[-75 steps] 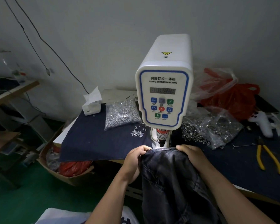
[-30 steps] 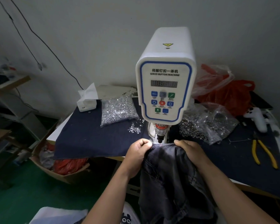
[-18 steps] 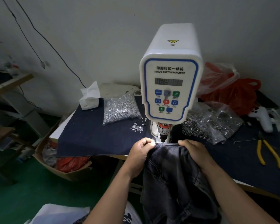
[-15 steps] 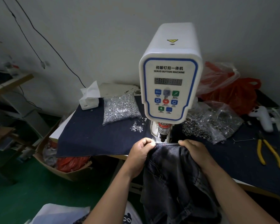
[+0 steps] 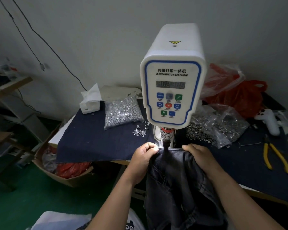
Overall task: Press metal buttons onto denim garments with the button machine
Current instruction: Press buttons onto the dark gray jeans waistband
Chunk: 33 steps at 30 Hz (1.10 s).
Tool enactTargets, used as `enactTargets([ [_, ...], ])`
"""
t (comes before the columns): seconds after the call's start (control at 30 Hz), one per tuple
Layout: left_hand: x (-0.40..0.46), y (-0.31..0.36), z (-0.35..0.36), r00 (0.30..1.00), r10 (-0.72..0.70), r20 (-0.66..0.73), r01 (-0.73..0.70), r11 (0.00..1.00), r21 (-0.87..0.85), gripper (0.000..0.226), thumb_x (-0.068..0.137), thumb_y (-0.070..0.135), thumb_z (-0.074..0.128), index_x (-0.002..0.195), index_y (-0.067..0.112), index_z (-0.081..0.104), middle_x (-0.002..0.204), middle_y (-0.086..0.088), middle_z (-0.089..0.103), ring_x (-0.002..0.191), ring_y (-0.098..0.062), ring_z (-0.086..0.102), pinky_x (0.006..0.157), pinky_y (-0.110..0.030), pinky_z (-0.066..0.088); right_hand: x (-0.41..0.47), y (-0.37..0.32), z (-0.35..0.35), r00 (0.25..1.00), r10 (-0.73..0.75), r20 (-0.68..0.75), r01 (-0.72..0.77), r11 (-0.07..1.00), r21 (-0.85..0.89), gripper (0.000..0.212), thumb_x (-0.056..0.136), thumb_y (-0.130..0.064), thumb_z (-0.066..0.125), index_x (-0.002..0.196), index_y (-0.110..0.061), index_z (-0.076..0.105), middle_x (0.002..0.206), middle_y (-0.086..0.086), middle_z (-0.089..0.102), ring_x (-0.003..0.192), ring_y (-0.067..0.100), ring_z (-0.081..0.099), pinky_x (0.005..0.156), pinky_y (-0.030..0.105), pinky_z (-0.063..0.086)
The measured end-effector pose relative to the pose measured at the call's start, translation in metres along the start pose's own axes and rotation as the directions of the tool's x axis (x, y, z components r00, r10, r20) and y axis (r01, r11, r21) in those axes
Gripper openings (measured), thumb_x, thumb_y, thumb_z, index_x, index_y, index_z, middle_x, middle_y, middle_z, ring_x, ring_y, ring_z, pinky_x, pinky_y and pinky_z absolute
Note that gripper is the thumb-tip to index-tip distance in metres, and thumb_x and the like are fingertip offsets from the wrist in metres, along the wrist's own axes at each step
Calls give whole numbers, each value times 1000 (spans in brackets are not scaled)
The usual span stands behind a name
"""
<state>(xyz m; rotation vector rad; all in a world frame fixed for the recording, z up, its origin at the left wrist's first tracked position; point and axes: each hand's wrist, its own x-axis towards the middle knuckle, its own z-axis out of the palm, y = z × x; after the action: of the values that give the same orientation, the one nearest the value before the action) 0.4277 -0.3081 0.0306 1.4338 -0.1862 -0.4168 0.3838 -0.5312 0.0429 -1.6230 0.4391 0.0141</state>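
Both your forearms reach forward from the near edge, bare. Your left hand (image 5: 144,154) is fisted, fingers curled, thumb pinching on top. Your right hand (image 5: 199,156) lies palm down, fingers curled over in a grip.

Both forearms are bare to the frame's lower edge, with no sleeve, watch or ring on the left hand (image 5: 144,157) or right hand (image 5: 200,156), and a white garment (image 5: 60,219), seemingly printed, shows near the lap.
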Motion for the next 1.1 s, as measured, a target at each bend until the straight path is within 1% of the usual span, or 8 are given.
enactTargets([
  [0.33, -14, 13, 4, 999, -38, -6, 37, 996, -86, 12, 77, 36, 71, 77, 24, 70, 78, -3, 61, 75, -14, 54, 70, -28, 45, -20, -13, 2, 993, -68, 91, 63, 996, 58, 35, 96, -26, 67, 61, -20, 66, 64, -2, 58, 64, 9, 50, 60, 24, 42],
  [0.6, -39, 18, -18, 997, -30, 66, 48, 955, -293, 29, 88, 33, 52, 94, 15, 74, 96, -12, 68, 81, -15, 55, 78, -30, 46, -54, -18, 0, 935, -86, 345, -3, 968, 249, 17, 84, -27, 77, 72, -17, 71, 70, 5, 63, 64, 10, 59, 58, 21, 49],
  [0.73, -54, 33, -27, 984, -3, 181, -14, 996, 91, 33, 93, 41, 52, 100, 17, 74, 104, -7, 75, 97, -19, 63, 91, -34, 45, -66, -27, 1, 914, -158, 373, 115, 984, 136, 15, 84, -30, 73, 77, -17, 70, 74, 1, 62, 72, 8, 57, 64, 18, 47],
  [0.8, -57, 37, -28, 960, 15, 281, -140, 891, 432, 20, 95, 44, 64, 95, 29, 77, 97, 7, 76, 93, -5, 66, 87, -25, 50, -69, -34, 3, 886, -190, 422, 206, 979, 8, 15, 91, -23, 71, 76, -20, 70, 71, -7, 61, 68, 1, 54, 62, 13, 43],
  [0.87, -60, 37, -28, 954, 6, 299, -160, 855, 493, 11, 94, 40, 73, 87, 32, 76, 85, 12, 73, 82, -1, 64, 77, -21, 49, -68, -40, 4, 862, -204, 465, 319, 930, -182, 21, 98, -20, 67, 78, -24, 71, 70, -15, 65, 64, -7, 54, 61, 8, 40],
  [0.93, -64, 34, -30, 970, 48, 236, -134, 922, 362, 12, 91, 35, 75, 84, 26, 73, 81, 10, 68, 78, -5, 60, 74, -21, 46, -61, -42, -1, 878, -250, 409, 386, 874, -296, 19, 100, -20, 64, 87, -28, 75, 82, -14, 75, 70, -7, 61, 67, 11, 44],
  [1.0, -67, 35, -32, 989, 50, 142, -69, 988, 136, 13, 84, 30, 76, 81, 20, 68, 80, 1, 62, 77, -13, 54, 71, -26, 42, -42, -38, -16, 905, -403, 138, 415, 760, -500, 14, 100, -17, 62, 96, -19, 75, 90, -4, 77, 80, 8, 68, 76, 26, 51],
  [1.1, -71, 37, -37, 996, -44, 73, 62, 961, -269, 14, 71, 22, 74, 75, 15, 62, 78, -6, 56, 75, -19, 51, 70, -34, 38, -7, -30, -57, 794, -561, -235, 164, 569, -806, 25, 101, -14, 58, 89, 1, 73, 81, 21, 71, 80, 38, 64, 85, 47, 49],
])
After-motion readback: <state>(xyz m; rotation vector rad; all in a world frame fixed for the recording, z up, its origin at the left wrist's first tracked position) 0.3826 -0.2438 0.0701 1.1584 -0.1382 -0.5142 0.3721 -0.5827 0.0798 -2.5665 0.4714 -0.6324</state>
